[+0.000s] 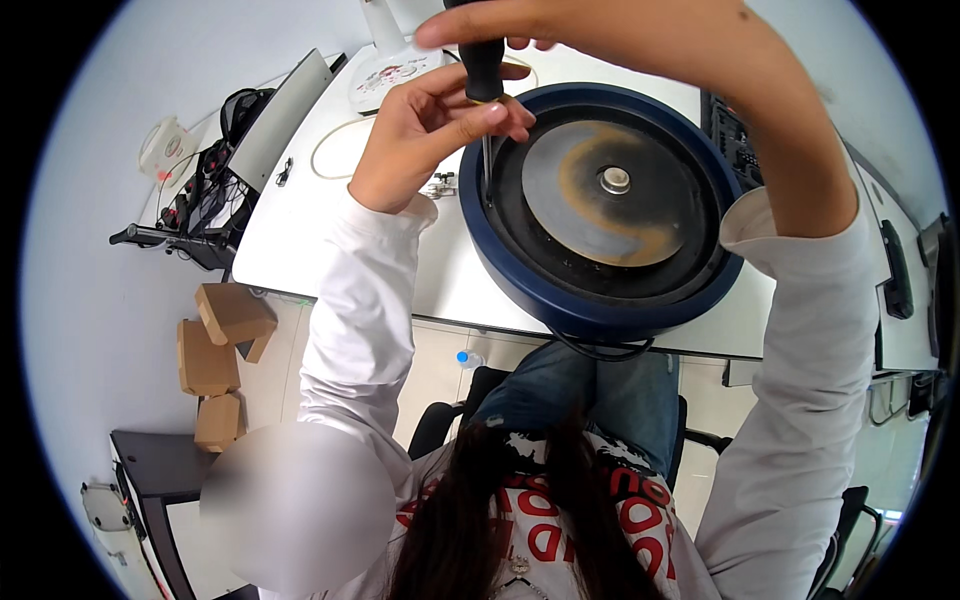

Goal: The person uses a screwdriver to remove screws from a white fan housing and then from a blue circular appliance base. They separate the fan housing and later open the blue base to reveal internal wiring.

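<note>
A screwdriver point(484, 72) with a black handle stands nearly upright over the left side of a round, dark blue electric appliance point(500, 262). Its metal shaft reaches down to the dark inner rim, where the tip's exact contact is too small to make out. My left hand point(415, 135) pinches the lower end of the handle between thumb and fingers. Higher up, my right hand point(560, 18) curls around the handle, partly cut off by the top edge of the view. Inside the appliance lies a grey, brown-stained metal disc point(570, 190) with a small silver knob point(615, 180) at its centre.
Small metal parts point(440, 185) lie beside the appliance on the white table point(300, 235). A white device with a patterned base point(385, 80) stands at the back left. A black tray of parts point(732, 140) is at the right. Cardboard boxes point(207, 358) sit on the floor.
</note>
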The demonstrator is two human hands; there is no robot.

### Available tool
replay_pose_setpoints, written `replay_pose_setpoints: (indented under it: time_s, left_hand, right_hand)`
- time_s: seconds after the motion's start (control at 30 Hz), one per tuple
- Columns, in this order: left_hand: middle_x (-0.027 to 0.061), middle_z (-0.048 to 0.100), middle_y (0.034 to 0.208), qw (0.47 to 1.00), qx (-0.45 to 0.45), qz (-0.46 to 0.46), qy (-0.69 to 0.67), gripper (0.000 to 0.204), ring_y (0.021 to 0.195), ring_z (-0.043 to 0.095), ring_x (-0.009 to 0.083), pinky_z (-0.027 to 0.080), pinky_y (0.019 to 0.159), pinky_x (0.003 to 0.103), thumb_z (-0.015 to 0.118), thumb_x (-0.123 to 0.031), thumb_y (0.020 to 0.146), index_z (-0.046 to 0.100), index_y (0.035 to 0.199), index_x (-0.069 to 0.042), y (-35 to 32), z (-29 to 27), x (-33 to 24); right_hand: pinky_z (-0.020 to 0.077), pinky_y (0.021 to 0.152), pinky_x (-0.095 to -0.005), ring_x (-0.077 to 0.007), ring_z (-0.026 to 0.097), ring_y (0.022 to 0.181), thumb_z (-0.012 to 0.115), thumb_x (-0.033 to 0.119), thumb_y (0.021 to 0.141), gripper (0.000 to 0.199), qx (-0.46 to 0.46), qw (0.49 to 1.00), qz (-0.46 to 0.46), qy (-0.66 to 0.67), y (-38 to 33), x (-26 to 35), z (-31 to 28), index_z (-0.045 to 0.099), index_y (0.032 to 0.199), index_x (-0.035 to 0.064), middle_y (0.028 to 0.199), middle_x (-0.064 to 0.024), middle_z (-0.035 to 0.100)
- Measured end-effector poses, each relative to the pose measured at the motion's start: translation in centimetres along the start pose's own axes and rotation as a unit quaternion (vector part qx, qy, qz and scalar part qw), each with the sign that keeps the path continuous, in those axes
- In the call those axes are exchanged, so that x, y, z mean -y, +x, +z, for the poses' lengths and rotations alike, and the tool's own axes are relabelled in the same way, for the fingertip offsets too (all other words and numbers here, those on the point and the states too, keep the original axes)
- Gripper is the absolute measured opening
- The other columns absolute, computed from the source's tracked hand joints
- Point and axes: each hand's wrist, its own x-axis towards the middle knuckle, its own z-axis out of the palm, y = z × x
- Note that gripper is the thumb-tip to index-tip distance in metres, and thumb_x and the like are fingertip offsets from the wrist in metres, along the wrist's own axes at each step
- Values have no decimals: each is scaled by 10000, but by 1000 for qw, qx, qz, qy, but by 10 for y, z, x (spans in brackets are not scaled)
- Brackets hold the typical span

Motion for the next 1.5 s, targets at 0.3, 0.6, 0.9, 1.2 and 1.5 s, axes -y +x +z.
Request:
replay_pose_setpoints:
  time_s: [0.3,0.6,0.9,1.2,1.5]
  left_hand:
    - [129,558,1159,857,-17,-24,515,187,1165,432,325,370,967,397,742,-163,703,709,879,-110,-41,5,12]
    - [63,595,1110,763,-46,-86,639,134,1144,453,291,371,945,461,782,-183,593,716,696,-129,-32,31,9]
    - [16,606,1075,719,-44,-135,681,108,1161,457,257,333,991,564,764,-188,586,697,642,-125,-23,44,8]
    - [35,643,943,738,-117,-61,662,105,1143,468,276,286,1018,555,715,-178,630,661,642,-89,-28,52,11]
    - [45,606,681,744,-234,29,626,124,727,590,234,373,967,463,670,-146,730,571,763,-79,-12,46,-6]
  right_hand:
    - [393,566,-281,-180,498,603,539,123,832,407,19,999,25,43,-12,-9,-2,389,1186,-11,716,-108,555]
    - [422,632,-310,-205,524,684,539,214,892,356,-45,998,29,-15,-19,-14,9,399,1145,6,789,-146,567]
    - [457,762,-331,-195,538,911,609,218,870,346,-93,995,37,-21,-19,-6,7,497,1156,58,957,-129,553]
    - [522,882,-314,-256,543,1041,663,40,782,493,-126,921,150,337,-26,4,-5,419,1201,-45,1108,-192,481]
    - [510,907,-366,-242,605,968,695,167,786,495,-412,887,87,187,-34,-5,0,462,1191,5,1014,-148,552]
